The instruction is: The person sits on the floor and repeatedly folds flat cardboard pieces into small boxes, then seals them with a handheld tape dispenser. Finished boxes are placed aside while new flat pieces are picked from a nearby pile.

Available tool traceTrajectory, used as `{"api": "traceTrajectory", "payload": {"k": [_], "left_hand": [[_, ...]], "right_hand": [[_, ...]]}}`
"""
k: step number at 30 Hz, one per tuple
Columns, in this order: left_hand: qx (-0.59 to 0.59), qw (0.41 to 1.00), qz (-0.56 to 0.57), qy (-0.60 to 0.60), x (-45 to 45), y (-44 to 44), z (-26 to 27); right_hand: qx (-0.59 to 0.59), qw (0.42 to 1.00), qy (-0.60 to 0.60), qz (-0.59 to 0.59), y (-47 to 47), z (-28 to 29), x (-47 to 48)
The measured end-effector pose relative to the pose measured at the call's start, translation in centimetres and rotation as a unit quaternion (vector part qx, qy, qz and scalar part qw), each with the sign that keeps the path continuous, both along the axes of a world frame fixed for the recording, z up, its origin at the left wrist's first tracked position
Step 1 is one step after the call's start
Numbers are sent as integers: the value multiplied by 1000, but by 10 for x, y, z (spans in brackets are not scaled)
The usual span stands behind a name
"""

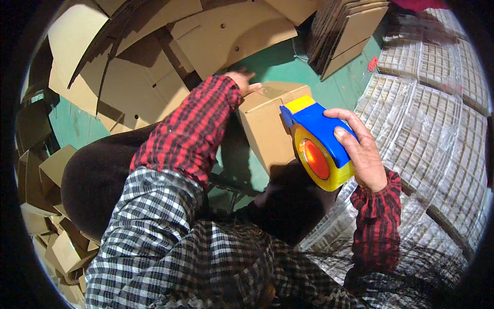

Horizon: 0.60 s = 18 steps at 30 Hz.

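A small closed cardboard box (270,131) stands between my knees, its flapped top turned towards the upper part of the view. At the far left corner of its top is my left hand (243,82), fingers spread and partly blurred; whether it touches the box is hard to tell. My right hand (361,148) grips a blue and yellow packing-tape dispenser (328,131) by its blue body. The dispenser, with a roll of yellowish tape (314,158) around a red hub, is held over the right side of the box. Its yellow front end is close to the box's upper right edge.
Flat cardboard sheets (231,34) lie across the top and upper left. Folded cardboard (351,34) leans in a stack at the upper right. Plastic-wrapped stacks of gridded trays (428,135) fill the right. Several cardboard boxes (67,251) lie at lower left on the green floor (77,123).
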<state>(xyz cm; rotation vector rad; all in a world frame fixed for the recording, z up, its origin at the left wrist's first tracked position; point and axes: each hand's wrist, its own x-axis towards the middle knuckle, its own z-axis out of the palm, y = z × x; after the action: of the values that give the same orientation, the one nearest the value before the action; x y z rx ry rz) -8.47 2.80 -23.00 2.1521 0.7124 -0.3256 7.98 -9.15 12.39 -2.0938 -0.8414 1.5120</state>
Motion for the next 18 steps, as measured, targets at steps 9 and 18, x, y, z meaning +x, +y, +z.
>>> {"api": "traceTrajectory", "payload": {"k": [9, 18], "left_hand": [[-210, 968, -10, -137, 72, -5, 93], [-22, 998, 52, -28, 73, -2, 121]], "right_hand": [[88, 989, -81, 82, -24, -26, 25], [163, 984, -49, 62, -93, 8, 37]]}}
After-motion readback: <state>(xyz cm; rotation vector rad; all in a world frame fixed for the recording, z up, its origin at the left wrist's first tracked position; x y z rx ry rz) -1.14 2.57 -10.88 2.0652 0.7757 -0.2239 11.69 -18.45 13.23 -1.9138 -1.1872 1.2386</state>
